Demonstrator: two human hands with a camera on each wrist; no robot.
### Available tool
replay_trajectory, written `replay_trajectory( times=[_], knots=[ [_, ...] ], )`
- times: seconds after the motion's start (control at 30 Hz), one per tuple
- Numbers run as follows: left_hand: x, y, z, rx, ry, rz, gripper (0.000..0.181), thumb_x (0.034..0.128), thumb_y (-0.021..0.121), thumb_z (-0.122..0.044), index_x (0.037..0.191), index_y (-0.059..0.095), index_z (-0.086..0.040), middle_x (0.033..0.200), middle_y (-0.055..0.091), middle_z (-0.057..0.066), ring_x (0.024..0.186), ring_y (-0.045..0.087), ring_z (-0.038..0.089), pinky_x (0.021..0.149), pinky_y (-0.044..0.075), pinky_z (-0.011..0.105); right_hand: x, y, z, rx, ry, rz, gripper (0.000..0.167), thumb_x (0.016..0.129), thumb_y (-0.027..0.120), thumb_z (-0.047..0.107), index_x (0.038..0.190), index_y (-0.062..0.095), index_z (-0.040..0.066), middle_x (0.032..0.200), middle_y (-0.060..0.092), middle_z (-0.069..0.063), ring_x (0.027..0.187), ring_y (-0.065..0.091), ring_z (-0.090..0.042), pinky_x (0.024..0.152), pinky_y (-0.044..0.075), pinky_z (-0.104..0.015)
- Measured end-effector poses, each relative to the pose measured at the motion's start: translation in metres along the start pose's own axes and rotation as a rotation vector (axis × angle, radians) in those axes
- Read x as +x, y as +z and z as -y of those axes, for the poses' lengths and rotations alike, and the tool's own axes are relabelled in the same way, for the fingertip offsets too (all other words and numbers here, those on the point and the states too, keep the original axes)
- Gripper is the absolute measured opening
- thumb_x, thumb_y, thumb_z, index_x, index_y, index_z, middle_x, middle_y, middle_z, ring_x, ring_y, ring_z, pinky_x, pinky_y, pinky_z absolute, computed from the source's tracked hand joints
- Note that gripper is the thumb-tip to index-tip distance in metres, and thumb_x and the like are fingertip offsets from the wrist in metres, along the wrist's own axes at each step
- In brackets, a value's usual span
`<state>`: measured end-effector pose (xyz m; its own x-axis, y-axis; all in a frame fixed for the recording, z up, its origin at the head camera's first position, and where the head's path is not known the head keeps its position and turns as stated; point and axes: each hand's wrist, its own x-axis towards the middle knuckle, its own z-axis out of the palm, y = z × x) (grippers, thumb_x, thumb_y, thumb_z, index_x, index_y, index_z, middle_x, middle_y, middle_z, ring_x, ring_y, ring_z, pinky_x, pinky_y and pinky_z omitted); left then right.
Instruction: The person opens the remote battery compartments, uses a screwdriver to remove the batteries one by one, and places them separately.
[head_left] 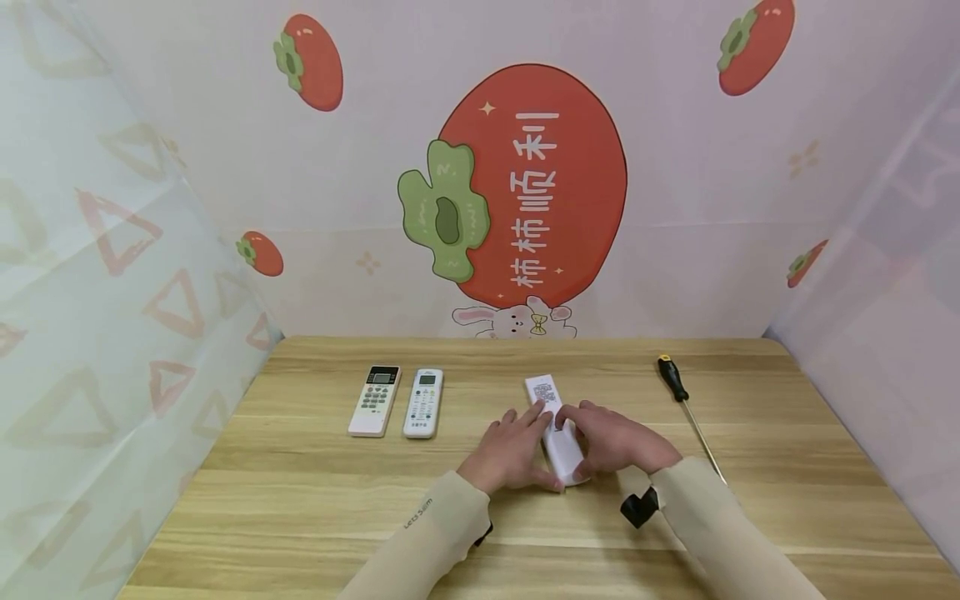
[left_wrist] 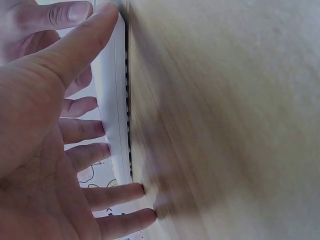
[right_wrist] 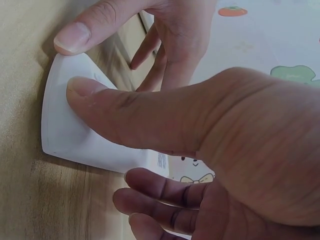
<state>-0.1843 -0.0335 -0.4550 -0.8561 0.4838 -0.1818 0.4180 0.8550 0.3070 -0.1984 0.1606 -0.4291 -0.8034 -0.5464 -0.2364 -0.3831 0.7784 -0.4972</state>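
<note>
A white remote control [head_left: 561, 454] lies on the wooden table with its back, bearing a printed label, facing up. My left hand [head_left: 510, 450] holds it from the left, the thumb at its near end and the fingertips farther up its side. From the right, my right hand [head_left: 611, 437] grips the remote with a bent index finger on the middle of its back. In the right wrist view, the right thumb [right_wrist: 90, 92] presses on the white back [right_wrist: 65, 125]. The remote's buttons face down, out of sight.
Two other remotes, a white one with a black top [head_left: 375, 402] and an all-white one [head_left: 423, 404], lie face up at the left. A screwdriver [head_left: 672, 379] with a black and yellow handle lies at the right. A printed cloth [head_left: 360, 283] hangs behind the table.
</note>
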Motion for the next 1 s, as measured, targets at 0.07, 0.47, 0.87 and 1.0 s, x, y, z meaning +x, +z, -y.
replay_trajectory(
  times=[0.07, 0.47, 0.87, 1.0],
  knots=[
    [0.0, 0.0, 0.0, 0.011, 0.005, -0.005, 0.106, 0.0745, 0.084, -0.061, 0.158, 0.037, -0.016, 0.166, 0.026, 0.003, 0.142, 0.038, 0.039, 0.11, 0.039, 0.056, 0.002, 0.0, -0.001, 0.007, 0.002, 0.009, 0.064, 0.068, 0.095, 0.013, 0.12, 0.058, 0.013, 0.096, 0.054, -0.007, 0.085, 0.051, -0.021, 0.078, 0.048, -0.043],
    [0.001, 0.0, -0.001, 0.022, 0.011, -0.014, 0.105, 0.0738, 0.084, -0.062, 0.157, 0.038, -0.016, 0.166, 0.028, 0.003, 0.138, 0.042, 0.034, 0.106, 0.043, 0.052, 0.011, -0.002, -0.007, 0.081, 0.009, 0.067, 0.064, 0.067, 0.095, 0.01, 0.118, 0.056, 0.012, 0.093, 0.055, -0.007, 0.085, 0.052, -0.022, 0.076, 0.048, -0.041],
    [0.004, 0.001, 0.001, 0.046, 0.008, -0.026, 0.105, 0.0725, 0.083, -0.064, 0.157, 0.04, -0.018, 0.165, 0.03, 0.001, 0.138, 0.041, 0.033, 0.11, 0.039, 0.054, 0.013, -0.003, -0.006, 0.102, -0.001, 0.076, 0.063, 0.068, 0.094, 0.006, 0.116, 0.055, 0.011, 0.092, 0.056, -0.006, 0.084, 0.053, -0.021, 0.076, 0.049, -0.04],
    [0.003, 0.001, 0.001, 0.045, 0.014, -0.027, 0.105, 0.0723, 0.084, -0.063, 0.157, 0.04, -0.018, 0.165, 0.03, 0.001, 0.135, 0.043, 0.033, 0.108, 0.041, 0.052, 0.012, -0.003, -0.007, 0.126, -0.026, 0.086, 0.062, 0.068, 0.094, 0.005, 0.115, 0.053, 0.009, 0.09, 0.057, -0.006, 0.083, 0.053, -0.022, 0.075, 0.048, -0.039]
  ],
)
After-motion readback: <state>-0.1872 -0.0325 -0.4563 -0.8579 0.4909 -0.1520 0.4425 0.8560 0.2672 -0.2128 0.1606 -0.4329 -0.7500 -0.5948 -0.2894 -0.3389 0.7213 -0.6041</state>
